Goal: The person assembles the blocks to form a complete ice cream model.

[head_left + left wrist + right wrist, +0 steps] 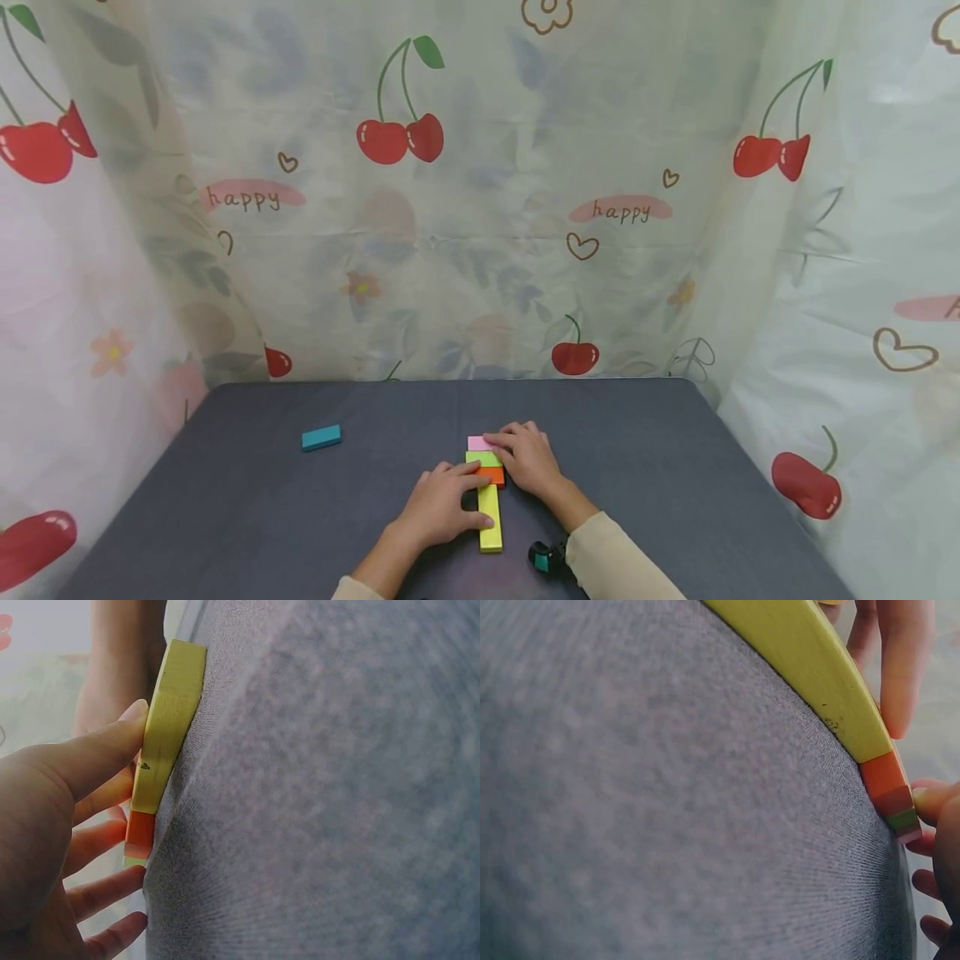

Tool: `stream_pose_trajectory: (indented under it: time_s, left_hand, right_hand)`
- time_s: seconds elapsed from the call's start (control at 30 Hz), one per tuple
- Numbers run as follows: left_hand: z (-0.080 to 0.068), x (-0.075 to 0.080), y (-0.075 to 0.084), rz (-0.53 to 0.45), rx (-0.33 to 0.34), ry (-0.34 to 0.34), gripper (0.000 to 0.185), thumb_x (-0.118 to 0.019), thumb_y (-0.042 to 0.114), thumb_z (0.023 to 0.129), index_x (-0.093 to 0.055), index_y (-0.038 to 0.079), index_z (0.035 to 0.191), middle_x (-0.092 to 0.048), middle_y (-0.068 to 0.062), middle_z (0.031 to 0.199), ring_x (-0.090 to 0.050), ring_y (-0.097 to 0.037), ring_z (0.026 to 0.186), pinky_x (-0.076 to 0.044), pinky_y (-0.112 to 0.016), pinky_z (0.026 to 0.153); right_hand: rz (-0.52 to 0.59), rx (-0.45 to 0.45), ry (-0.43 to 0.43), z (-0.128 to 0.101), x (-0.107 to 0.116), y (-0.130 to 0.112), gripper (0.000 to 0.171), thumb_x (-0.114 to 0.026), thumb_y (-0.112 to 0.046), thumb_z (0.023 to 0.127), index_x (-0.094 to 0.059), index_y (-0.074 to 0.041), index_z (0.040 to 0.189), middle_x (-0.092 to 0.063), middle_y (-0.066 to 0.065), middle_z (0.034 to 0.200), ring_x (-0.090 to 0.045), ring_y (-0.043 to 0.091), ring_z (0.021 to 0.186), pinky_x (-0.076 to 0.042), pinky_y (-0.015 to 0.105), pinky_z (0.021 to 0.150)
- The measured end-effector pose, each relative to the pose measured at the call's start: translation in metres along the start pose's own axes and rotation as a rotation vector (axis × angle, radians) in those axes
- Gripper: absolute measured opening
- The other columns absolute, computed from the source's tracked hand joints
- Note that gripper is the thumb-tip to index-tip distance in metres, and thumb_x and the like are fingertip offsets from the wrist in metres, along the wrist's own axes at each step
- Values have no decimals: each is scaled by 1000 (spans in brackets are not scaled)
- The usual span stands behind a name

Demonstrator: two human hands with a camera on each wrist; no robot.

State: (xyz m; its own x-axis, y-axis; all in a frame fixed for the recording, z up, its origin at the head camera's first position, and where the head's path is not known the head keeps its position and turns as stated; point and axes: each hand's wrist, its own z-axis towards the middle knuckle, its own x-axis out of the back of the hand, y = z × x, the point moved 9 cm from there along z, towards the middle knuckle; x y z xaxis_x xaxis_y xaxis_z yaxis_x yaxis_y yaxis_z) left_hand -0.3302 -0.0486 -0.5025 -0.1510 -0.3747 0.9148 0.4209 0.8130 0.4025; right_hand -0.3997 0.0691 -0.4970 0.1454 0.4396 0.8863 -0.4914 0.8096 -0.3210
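A yellow block [491, 537] lies lengthwise on the dark cloth. Its far end meets an orange block [494, 475] laid crosswise, followed by a light green block [482, 458] and a pink block [477, 443]. My left hand [441, 506] lies along the left of this row. Its thumb touches the yellow block [165, 727], and its spread fingers reach the orange and green blocks. At the far right side, my right hand [531, 460] touches the row, with fingers over the pink block and the thumb by the green block [903, 820].
A teal block [321, 438] lies apart, toward the table's back left. A black wrist device [546, 557] sits at my right cuff. Cherry-printed curtains [480, 250] enclose the back and sides of the dark grey table [637, 467].
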Motion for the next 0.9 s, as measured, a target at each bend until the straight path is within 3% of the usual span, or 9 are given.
stream_pose_trajectory:
  time_s: [0.63,0.9]
  left_hand:
    - [0,2,0,-4,3,-3,60,-72,60,78,-64,31,130,-51,2,142,-50,-26,114,-41,-49,85]
    - [-2,1,2,-44,-11,-4,60,-73,57,79,-64,29,131,-51,-1,143,-49,-28,113,-40,-51,85]
  right_hand:
    - [25,49,20,0,0,-6,27,-60,-26,98,-71,-22,122,-64,1,112,-49,22,96,-39,43,83]
    - [63,121,48,-9,2,-10,29,-63,-25,95,-70,-16,122,-62,4,127,-50,27,112,-39,49,90]
